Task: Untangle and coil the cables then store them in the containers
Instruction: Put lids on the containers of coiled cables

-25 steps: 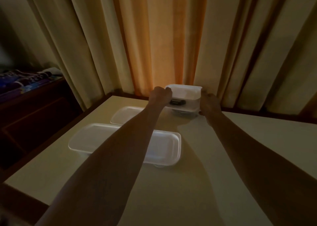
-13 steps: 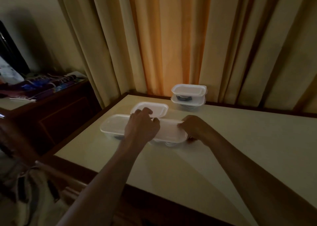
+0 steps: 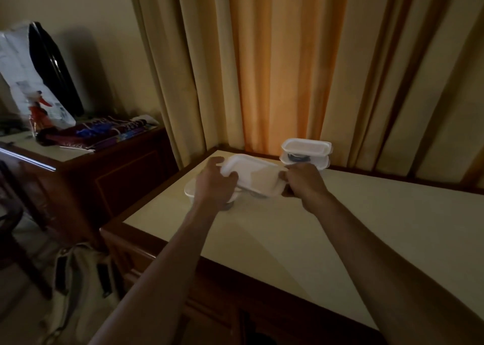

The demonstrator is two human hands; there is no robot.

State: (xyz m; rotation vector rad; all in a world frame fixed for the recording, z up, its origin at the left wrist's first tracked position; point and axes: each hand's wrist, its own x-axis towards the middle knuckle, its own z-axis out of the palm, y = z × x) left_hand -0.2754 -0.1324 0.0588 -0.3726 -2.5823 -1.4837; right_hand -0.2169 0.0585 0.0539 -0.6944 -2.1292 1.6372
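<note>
Head view: a long white container point(image 3: 255, 179) sits tilted above the table's point(image 3: 340, 227) far left corner, gripped at its ends by the left hand point(image 3: 216, 185) and right hand point(image 3: 303, 183), fingers curled around it. Two stacked containers point(image 3: 306, 153) stand just behind, against the curtain point(image 3: 282, 70).

White lidded containers point(image 3: 306, 153), cream table point(image 3: 314, 234), beige-and-orange curtains point(image 3: 282, 64).

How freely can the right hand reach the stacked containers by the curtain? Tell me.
Probably yes, but not right now. The stacked containers sit just beyond the right hand with nothing between them. But that hand and the left hand are gripping the long container, so it must let go first.
</note>
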